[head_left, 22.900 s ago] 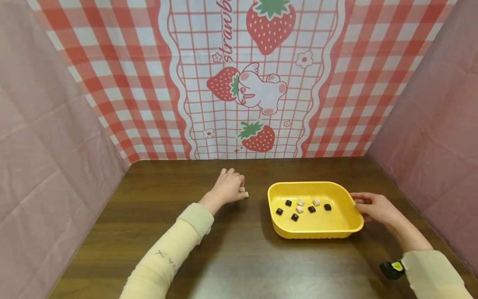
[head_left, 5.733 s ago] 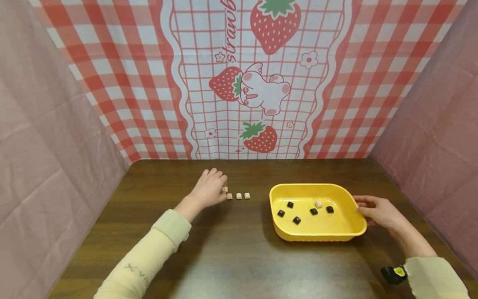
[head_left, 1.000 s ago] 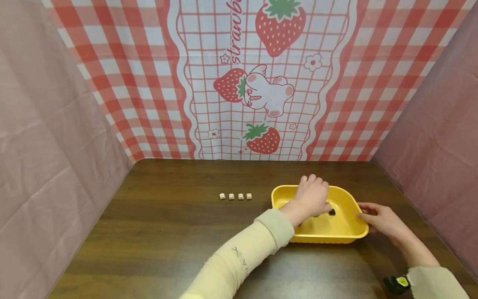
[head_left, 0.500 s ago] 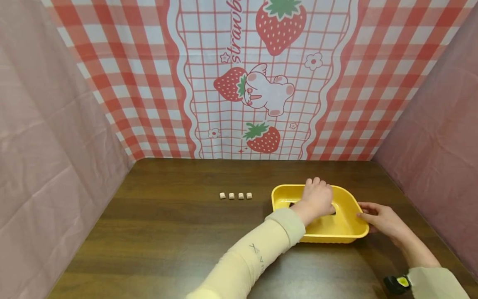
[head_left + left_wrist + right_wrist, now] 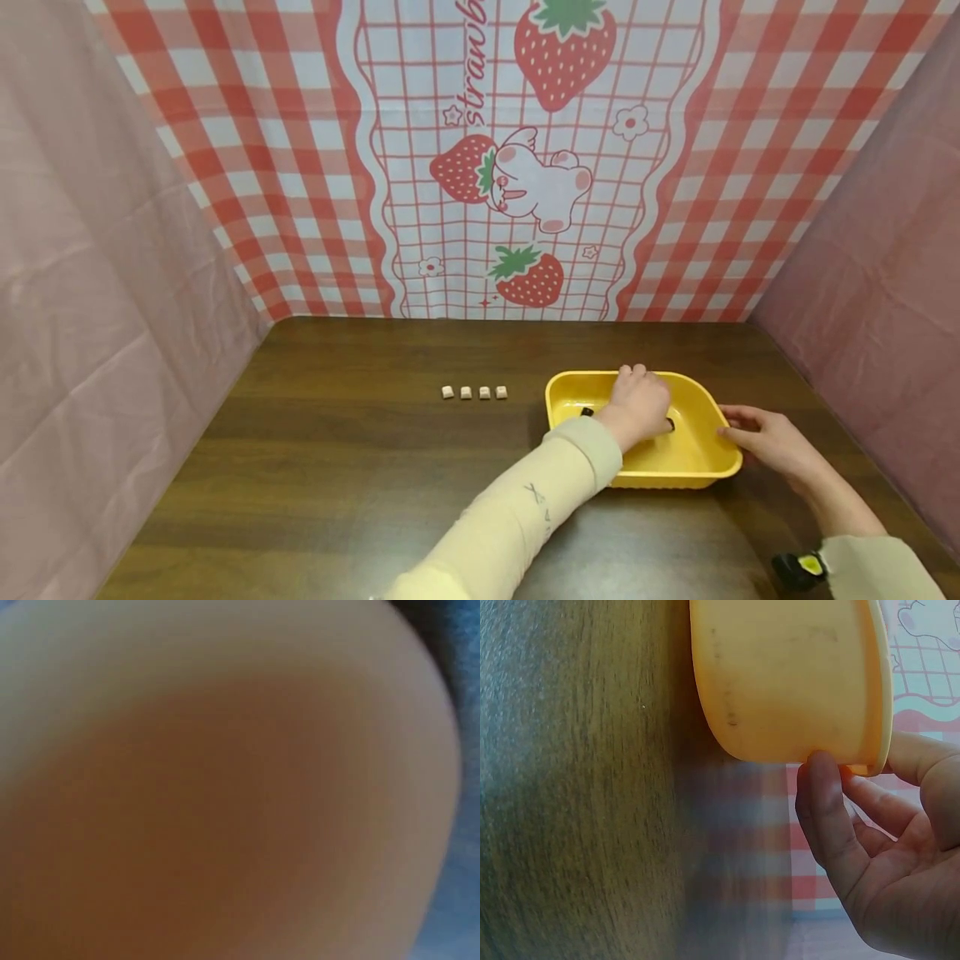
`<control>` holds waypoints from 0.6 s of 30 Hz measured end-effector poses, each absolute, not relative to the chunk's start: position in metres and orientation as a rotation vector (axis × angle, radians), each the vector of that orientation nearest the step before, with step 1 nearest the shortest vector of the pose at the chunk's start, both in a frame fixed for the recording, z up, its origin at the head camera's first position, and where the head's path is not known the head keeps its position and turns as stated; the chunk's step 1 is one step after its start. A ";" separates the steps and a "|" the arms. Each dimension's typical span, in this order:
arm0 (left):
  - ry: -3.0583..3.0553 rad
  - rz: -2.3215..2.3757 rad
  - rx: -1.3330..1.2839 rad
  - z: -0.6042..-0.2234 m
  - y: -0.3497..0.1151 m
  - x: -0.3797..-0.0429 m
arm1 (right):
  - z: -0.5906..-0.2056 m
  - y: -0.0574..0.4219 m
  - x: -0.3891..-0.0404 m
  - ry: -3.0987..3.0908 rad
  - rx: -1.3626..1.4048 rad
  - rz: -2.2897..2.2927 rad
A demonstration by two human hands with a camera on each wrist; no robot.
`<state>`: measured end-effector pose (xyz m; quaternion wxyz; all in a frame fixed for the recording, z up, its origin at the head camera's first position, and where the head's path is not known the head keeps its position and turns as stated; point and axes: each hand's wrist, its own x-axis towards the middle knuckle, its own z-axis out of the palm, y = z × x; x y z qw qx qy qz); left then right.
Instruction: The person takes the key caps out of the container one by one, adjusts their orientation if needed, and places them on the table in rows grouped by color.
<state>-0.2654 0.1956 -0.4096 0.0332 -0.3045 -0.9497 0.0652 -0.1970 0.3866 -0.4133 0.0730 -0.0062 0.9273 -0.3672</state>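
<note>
Right up front, a pale sleeve is slanting in from the bottom edge, and a black wrist device is sitting low on the right. The right hand is gripping the yellow tray by its right end, fingers pressing the outer wall. Inside, the left hand is bending down, fingertips hiding, so I can't tell whether they're pinching the black piece showing beside it; the left wrist view is giving only blur. Another black piece is peeking out to its left. Dark wood is stretching wide across the table, and four cream pieces are lying in a spaced row, a strip of wood separating them from the tray's left wall. Farther back, the table's far edge is meeting a red-checked cloth.
</note>
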 end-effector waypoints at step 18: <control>-2.935 0.157 -0.987 -0.430 0.187 -0.269 | -0.412 0.383 -0.194 2.745 -0.011 -1.185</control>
